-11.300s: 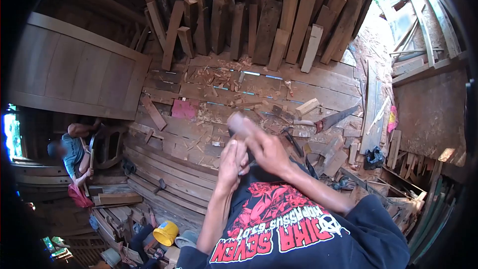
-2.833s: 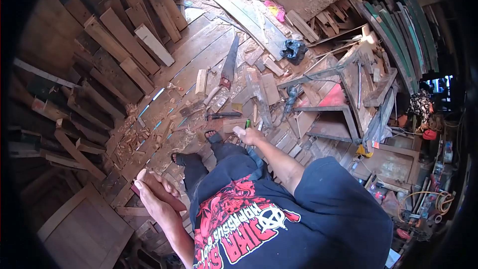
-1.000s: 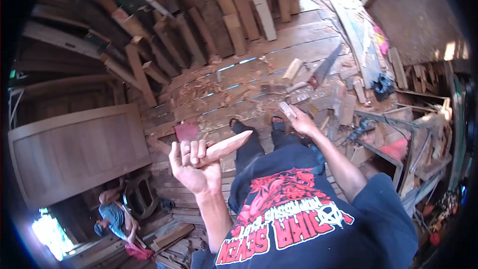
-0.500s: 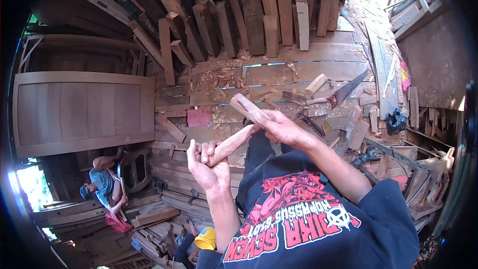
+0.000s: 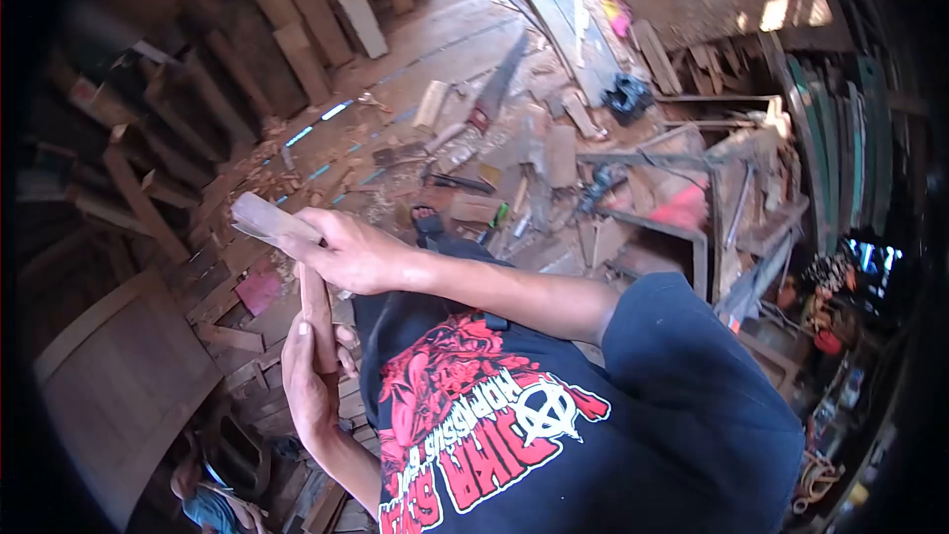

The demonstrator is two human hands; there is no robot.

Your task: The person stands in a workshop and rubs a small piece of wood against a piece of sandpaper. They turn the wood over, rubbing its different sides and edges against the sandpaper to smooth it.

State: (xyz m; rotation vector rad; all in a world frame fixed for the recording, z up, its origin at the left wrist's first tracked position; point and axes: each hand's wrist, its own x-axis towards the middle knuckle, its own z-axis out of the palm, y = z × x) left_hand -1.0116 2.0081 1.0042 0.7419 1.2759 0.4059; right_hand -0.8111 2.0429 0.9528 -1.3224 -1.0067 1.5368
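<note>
Working a wooden peg between both hands, above the plank floor (image 5: 435,40).
The left hand (image 5: 308,386) is closed round the peg (image 5: 318,311), held upright by the chest. The right hand (image 5: 348,255) grips a flat wooden piece (image 5: 259,219) against the peg's top. This looks like trimming, and a further stroke calls for a steady left grip.

Only one camera here, worn on the person's head and tipped steeply forward and down. It sits close above the left hand (image 5: 311,376), right hand (image 5: 351,252) and black shirt (image 5: 643,405). Its wide lens bends the plank floor (image 5: 415,49) away toward the top edge.
</note>
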